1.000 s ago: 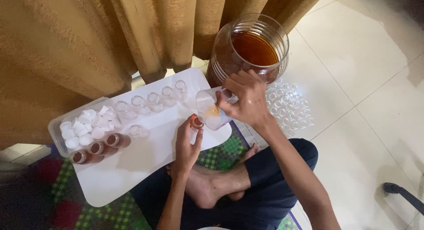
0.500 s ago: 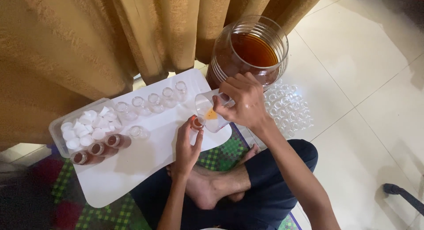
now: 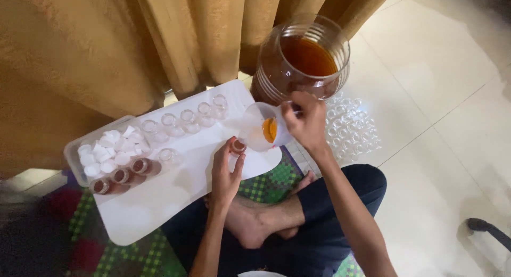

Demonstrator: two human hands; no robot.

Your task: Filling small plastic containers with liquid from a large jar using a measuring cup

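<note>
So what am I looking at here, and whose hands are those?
This picture comes from a camera worn on a person's head, looking down, so the hands are that person's own. They sit cross-legged on the floor. The right hand tips a small clear cup with a little amber liquid in it. The left hand steadies a tiny bottle right under the cup's lip. Both stand over a white board. On it are a row of empty little bottles, three filled ones and a tub of white caps. Behind stands a big jar of amber liquid, by a golden curtain.
</note>
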